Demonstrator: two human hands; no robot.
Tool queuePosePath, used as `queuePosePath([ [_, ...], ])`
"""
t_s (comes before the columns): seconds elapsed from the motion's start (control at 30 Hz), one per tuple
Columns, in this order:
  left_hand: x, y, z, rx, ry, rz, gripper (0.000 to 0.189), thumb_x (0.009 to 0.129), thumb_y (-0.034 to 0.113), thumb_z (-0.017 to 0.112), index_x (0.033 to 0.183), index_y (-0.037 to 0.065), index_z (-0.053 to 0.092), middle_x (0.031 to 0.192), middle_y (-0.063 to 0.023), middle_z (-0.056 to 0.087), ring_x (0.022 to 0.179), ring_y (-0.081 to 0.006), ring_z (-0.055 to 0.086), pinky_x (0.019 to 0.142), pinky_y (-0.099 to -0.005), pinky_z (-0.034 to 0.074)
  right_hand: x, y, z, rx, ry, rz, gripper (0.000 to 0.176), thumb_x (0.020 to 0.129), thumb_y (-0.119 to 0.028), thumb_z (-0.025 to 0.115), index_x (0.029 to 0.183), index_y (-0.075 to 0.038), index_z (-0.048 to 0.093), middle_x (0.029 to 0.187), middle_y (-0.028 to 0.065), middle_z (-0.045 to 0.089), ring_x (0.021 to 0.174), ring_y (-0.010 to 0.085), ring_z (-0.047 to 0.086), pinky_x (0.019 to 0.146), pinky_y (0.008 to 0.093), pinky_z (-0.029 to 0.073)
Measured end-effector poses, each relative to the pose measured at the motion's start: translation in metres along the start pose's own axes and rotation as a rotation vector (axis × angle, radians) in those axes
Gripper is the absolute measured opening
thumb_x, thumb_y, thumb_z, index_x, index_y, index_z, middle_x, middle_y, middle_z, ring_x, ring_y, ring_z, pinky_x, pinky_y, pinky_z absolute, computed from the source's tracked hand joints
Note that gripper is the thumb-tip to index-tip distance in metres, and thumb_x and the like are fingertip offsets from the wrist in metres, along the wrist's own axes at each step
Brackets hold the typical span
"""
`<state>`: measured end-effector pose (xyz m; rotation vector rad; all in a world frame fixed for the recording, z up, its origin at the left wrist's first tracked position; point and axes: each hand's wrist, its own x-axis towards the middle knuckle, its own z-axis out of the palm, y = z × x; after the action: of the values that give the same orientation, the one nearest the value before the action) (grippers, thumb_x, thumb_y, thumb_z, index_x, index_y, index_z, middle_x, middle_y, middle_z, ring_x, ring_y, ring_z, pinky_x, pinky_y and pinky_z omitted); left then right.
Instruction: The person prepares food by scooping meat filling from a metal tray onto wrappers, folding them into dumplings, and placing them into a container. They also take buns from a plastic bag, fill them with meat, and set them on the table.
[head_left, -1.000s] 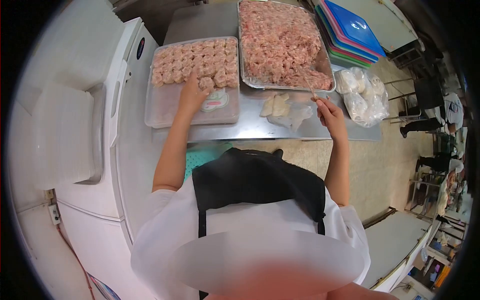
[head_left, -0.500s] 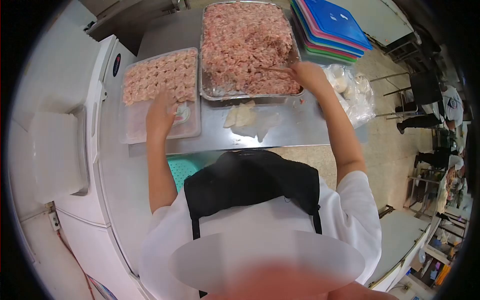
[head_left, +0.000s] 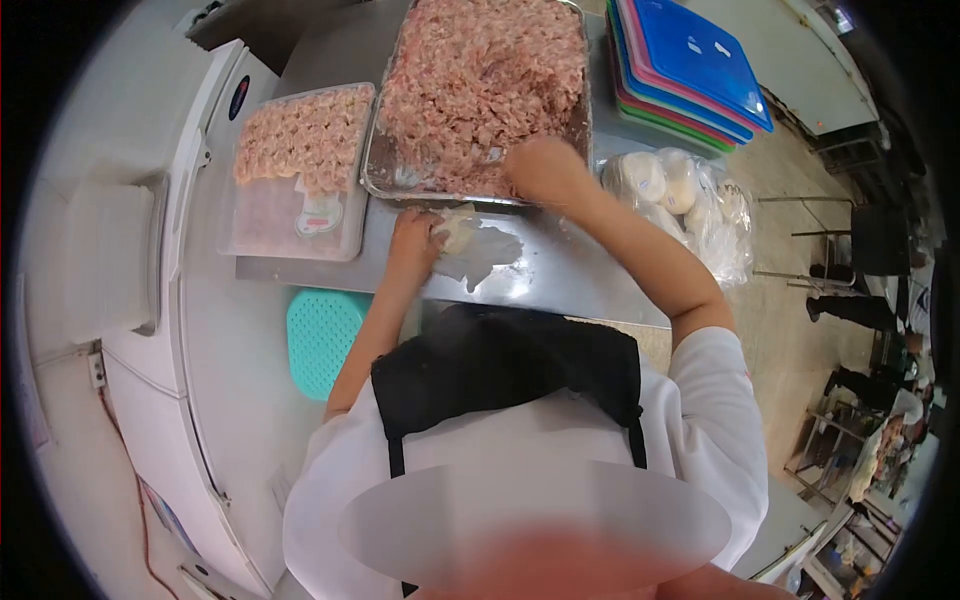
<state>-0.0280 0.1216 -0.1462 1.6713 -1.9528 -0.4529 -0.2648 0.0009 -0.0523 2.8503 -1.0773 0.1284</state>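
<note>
A large metal tray (head_left: 377, 180) holds a heap of pink minced meat filling (head_left: 480, 85). My right hand (head_left: 545, 172) is closed low over the tray's near edge; the thin brown stick-like tool seen in it earlier is now hidden behind the fist. On the steel table, my left hand (head_left: 413, 240) has its fingers curled at the edge of some thin pale dumpling wrappers (head_left: 458, 230). To the left, a clear plastic box (head_left: 250, 220) contains rows of filled dumplings (head_left: 300, 135), with its near part bare around a label.
Stacked coloured lids (head_left: 690, 60) stand at the back right. Bagged stacks of round wrappers (head_left: 680, 190) lie at the table's right end. A white fridge (head_left: 230, 330) flanks the left side, with a turquoise perforated basket (head_left: 325, 340) below the table edge. Other people are far right.
My left hand has moved right and nearer, from the dumpling box to the wrappers. My right hand has come left and nearer, to the tray's near edge. The view has shifted slightly.
</note>
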Motion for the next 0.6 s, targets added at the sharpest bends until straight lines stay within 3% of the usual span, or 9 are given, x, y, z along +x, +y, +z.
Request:
queuePosePath([
  [0.1, -0.003, -0.003, -0.006, -0.104, 0.003, -0.048, 0.017, 0.08, 0.015, 0.066, 0.091, 0.002, 0.066, 0.09, -0.0156, 0.061, 0.09, -0.0319, 0.058, 0.079, -0.0401, 0.046, -0.014, -0.017, -0.019, 0.019, -0.002, -0.117, 0.015, 0.073, -0.014, 0.058, 0.069, -0.005, 0.069, 0.068, 0.0163, 0.066, 0.066, 0.0297, 0.068, 0.055, 0.0411, 0.053],
  [0.23, -0.006, 0.01, -0.02, -0.314, 0.142, -0.154, 0.015, 0.082, 0.014, 0.065, 0.091, 0.003, 0.067, 0.09, -0.0131, 0.063, 0.083, -0.0267, 0.06, 0.074, -0.0356, 0.047, 0.01, 0.028, -0.035, 0.014, -0.049, 0.033, 0.016, 0.076, -0.013, 0.056, 0.072, -0.005, 0.07, 0.07, 0.0166, 0.067, 0.066, 0.0298, 0.068, 0.054, 0.0411, 0.053],
  [0.33, -0.008, 0.006, -0.027, -0.42, 0.241, -0.144, 0.015, 0.087, 0.014, 0.061, 0.092, 0.002, 0.067, 0.094, -0.0105, 0.066, 0.083, -0.0214, 0.06, 0.073, -0.0304, 0.048, 0.009, 0.009, 0.021, 0.113, 0.141, -0.227, 0.016, 0.077, -0.013, 0.057, 0.075, -0.004, 0.07, 0.073, 0.0171, 0.067, 0.068, 0.0304, 0.068, 0.054, 0.0409, 0.053],
  [0.37, -0.01, 0.0, -0.029, -0.649, 0.216, -0.265, 0.016, 0.089, 0.015, 0.06, 0.096, 0.002, 0.066, 0.097, -0.0102, 0.066, 0.086, -0.021, 0.06, 0.075, -0.0309, 0.048, 0.007, -0.008, 0.034, 0.086, -0.062, -0.134, 0.018, 0.079, -0.016, 0.055, 0.073, -0.005, 0.068, 0.076, 0.0164, 0.067, 0.072, 0.0323, 0.068, 0.061, 0.0435, 0.053],
  [0.43, -0.009, -0.012, -0.03, -1.112, 0.164, -0.503, 0.02, 0.092, 0.015, 0.058, 0.105, 0.001, 0.064, 0.103, -0.0096, 0.066, 0.092, -0.0201, 0.061, 0.08, -0.0321, 0.05, 0.005, -0.014, -0.011, 0.041, -0.136, -0.115, 0.018, 0.078, -0.017, 0.056, 0.073, -0.005, 0.068, 0.075, 0.0162, 0.067, 0.071, 0.0325, 0.067, 0.06, 0.0434, 0.054],
  [0.47, -0.007, -0.01, -0.034, -1.308, 0.204, -0.532, 0.022, 0.093, 0.016, 0.056, 0.109, 0.001, 0.06, 0.105, -0.0097, 0.065, 0.094, -0.0205, 0.062, 0.082, -0.0333, 0.051, 0.007, -0.014, -0.033, 0.021, -0.177, -0.106, 0.017, 0.078, -0.017, 0.056, 0.073, -0.005, 0.067, 0.075, 0.0161, 0.067, 0.07, 0.0325, 0.067, 0.06, 0.0434, 0.054],
  [0.53, 0.003, 0.003, -0.05, -1.708, 0.28, -0.584, 0.028, 0.095, 0.018, 0.053, 0.118, 0.0, 0.054, 0.109, -0.01, 0.063, 0.099, -0.0214, 0.062, 0.085, -0.0356, 0.052, 0.014, 0.007, -0.033, 0.052, -0.082, -0.083, 0.016, 0.077, -0.016, 0.058, 0.073, -0.005, 0.068, 0.072, 0.0151, 0.066, 0.067, 0.032, 0.067, 0.059, 0.0422, 0.054],
  [0.6, 0.01, 0.01, -0.064, -1.776, 0.243, -0.559, 0.031, 0.097, 0.02, 0.051, 0.121, 0.001, 0.051, 0.112, -0.0106, 0.062, 0.102, -0.0221, 0.062, 0.088, -0.0379, 0.052, 0.023, 0.017, -0.008, 0.041, -0.033, 0.003, 0.017, 0.077, -0.017, 0.058, 0.073, -0.004, 0.068, 0.071, 0.0149, 0.066, 0.067, 0.0314, 0.067, 0.059, 0.0411, 0.054],
])
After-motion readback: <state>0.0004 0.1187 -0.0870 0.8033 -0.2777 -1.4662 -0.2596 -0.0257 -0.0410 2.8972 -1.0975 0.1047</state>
